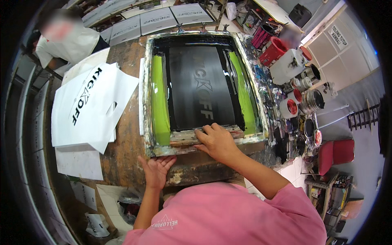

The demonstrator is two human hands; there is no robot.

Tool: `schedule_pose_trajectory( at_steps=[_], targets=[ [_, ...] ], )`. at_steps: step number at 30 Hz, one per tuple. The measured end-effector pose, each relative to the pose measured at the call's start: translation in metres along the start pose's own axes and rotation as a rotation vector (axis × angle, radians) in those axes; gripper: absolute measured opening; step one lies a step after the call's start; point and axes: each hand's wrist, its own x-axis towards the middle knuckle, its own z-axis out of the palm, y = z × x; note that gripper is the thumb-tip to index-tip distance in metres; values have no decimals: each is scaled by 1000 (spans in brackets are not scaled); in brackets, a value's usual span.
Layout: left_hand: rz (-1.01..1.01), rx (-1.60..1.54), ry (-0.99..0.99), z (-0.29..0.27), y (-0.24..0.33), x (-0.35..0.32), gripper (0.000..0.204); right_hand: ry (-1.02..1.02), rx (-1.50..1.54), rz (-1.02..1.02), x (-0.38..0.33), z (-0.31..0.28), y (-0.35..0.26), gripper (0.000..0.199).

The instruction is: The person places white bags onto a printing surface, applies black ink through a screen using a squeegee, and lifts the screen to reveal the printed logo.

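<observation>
A screen printing frame (263, 118) lies on the worn wooden table in front of me. Its mesh carries black ink (196, 81), with bright green strips (160, 98) along both sides. At the near end of the mesh rests a wooden squeegee (183, 137), and my right hand (216, 143) is closed over its handle. Palm up, my left hand (157, 169) has its fingers spread and meets the near edge of the frame at its left corner. What lies under the screen is mostly hidden.
White printed bags (92, 106) lie in a loose pile on the table's left. Ink tubs and cans (292, 107) crowd the right side. Hinge clamps (203, 27) hold the frame's far edge. Another person (67, 41) stands at the far left. A red chair (337, 155) is at right.
</observation>
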Motion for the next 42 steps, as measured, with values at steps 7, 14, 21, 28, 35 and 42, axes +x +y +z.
schedule_pose_trajectory(
  at_steps=[7,14,21,28,35,42],
  targets=[
    [-4,14,-52,-17,-5,-3,112,96,-121,-3,137,20,90,36],
    [35,-48,-140,-25,-5,-2,110,184,-211,-23,272,29,178,42],
    [78,-106,-223,-23,-4,2,104,-138,1,-30,229,-24,150,52],
    [113,-79,-325,-30,-9,5,99,-173,25,54,29,-57,17,41],
    [281,-131,-599,36,54,-16,103,327,-317,17,16,-114,-37,36],
    [711,1600,68,74,63,47,102,652,-362,-94,101,-189,-31,34]
  ],
)
